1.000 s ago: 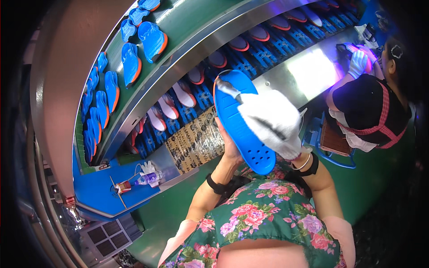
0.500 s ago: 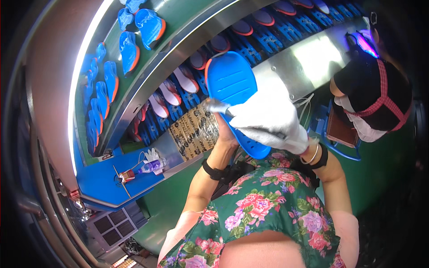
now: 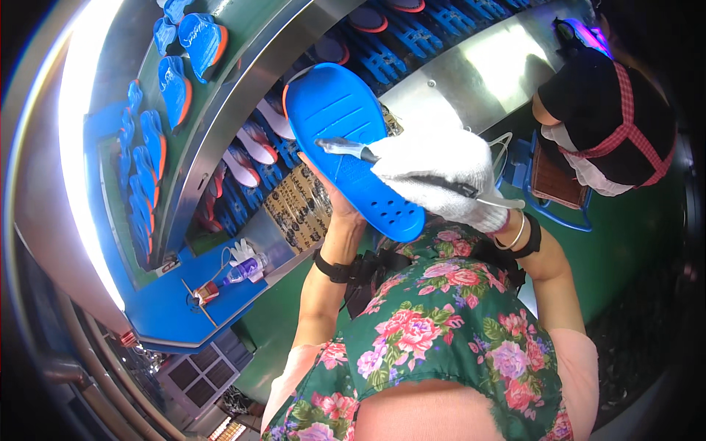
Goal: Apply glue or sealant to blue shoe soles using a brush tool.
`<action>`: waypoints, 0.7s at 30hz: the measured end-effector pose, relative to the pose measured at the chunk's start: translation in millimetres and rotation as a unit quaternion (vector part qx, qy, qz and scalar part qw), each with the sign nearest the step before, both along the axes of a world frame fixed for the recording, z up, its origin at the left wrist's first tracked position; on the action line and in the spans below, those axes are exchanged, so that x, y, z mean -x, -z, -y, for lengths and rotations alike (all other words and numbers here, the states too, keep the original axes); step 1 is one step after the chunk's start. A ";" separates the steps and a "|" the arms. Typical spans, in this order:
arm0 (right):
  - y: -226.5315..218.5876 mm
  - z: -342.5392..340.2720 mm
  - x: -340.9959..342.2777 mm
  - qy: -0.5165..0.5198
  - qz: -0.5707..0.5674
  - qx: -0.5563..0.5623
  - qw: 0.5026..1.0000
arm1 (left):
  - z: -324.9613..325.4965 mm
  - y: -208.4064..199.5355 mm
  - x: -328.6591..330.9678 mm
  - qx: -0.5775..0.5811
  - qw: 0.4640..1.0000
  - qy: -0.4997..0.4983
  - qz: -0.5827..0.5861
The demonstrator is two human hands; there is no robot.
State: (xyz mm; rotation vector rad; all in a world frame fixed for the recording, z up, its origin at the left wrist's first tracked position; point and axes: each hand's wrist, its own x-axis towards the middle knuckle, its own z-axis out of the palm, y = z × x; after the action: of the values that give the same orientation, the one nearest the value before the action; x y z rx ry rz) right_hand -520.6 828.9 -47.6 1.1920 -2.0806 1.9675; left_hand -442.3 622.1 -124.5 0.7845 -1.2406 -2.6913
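Note:
A large blue insole (image 3: 338,110), orange at its toe-end rim and with small holes at the other end, is tilted up in front of me. My bare left hand (image 3: 343,202) holds it from beneath along its left edge; most of those fingers are hidden behind it. In a white knit glove, my right hand (image 3: 441,165) grips a thin brush (image 3: 344,147) with a dark handle. Its wet-looking, flattened tip lies over the middle of the insole. Whether the tip touches the surface, I cannot tell.
Beyond the insole runs a conveyor with rows of shoe parts (image 3: 257,143). A shelf at upper left carries blue-and-orange soles (image 3: 175,88). A blue table (image 3: 165,301) holds a purple-labelled bottle (image 3: 246,268). At right, a person (image 3: 603,110) is by a blue-framed stool (image 3: 559,184).
The insole and both hands have shifted left and slightly up in the picture. The brush tip, blurred near the insole's left edge before, is now over its middle. The surroundings shift left too.

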 end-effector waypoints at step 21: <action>19.9 5.3 -17.5 -0.008 -0.054 0.011 0.998 | 6.9 -9.3 35.6 -0.245 0.936 0.187 -0.170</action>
State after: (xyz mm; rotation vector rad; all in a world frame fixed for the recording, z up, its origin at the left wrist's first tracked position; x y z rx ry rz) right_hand -503.1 823.6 -67.5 1.2843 -1.9991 1.8812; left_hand -477.9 615.2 -115.1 0.0813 -0.6997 -3.3129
